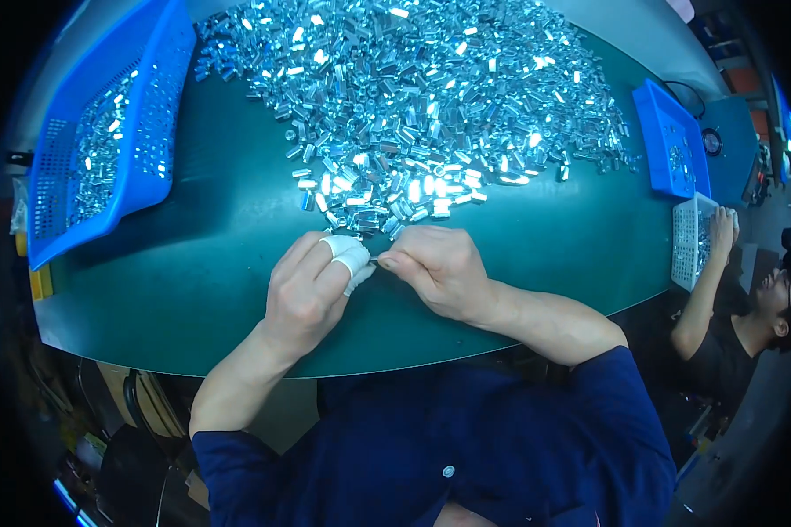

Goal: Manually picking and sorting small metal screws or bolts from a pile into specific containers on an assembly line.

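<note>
My left hand (308, 277) is closed, its fingers curled in, with white coverings (350, 255) on some of the fingers. My right hand (439, 268) is closed too, thumb pressed against the bent forefinger. The fingertips of both hands nearly meet over the table's near part. A thin, short bit of something (373, 259) shows between them at the right thumb tip; it is too small to name. What the left fingers hold is hidden. Just beyond the hands spreads a large heap of small shiny metal pieces (431, 97), many of them short and faceted; the nearest lie close to my knuckles.
The green table (228, 272) has a curved near edge. At the left a tilted blue perforated basket (154, 167) holds similar pieces. To the right are a blue tray (668, 140) and a white basket (684, 246), where another person's hand (723, 233) reaches in.
</note>
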A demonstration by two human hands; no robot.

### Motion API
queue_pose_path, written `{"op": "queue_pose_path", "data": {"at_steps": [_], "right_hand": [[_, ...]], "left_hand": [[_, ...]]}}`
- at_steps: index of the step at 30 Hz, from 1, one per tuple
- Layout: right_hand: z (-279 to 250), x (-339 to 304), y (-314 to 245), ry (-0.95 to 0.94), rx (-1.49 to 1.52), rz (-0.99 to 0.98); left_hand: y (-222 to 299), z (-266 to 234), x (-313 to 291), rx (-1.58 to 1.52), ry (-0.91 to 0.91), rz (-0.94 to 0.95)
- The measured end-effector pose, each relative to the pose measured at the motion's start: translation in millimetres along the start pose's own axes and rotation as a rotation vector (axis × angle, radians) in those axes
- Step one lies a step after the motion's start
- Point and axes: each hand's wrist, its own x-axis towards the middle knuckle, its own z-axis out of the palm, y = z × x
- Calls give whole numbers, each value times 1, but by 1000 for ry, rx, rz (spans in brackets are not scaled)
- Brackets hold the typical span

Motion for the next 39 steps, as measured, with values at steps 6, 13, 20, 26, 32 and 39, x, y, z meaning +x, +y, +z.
{"op": "queue_pose_path", "data": {"at_steps": [6, 13, 20, 26, 32, 39], "right_hand": [[1, -4, -2, 94, 62, 88], [2, -14, -9, 269, 177, -6], [-1, -13, -15, 297, 267, -29], [-10, -5, 1, 372, 348, 54], [-8, -7, -1, 298, 340, 57], [-2, -8, 3, 302, 330, 80]], "left_hand": [[3, 0, 2, 68, 54, 33], [24, -18, 8, 169, 93, 61], [38, -57, 33, 351, -81, 175], [9, -112, 43, 463, 67, -64], [-35, -161, 63, 1004, 257, -135], [-62, -42, 67, 408, -197, -432]]}}
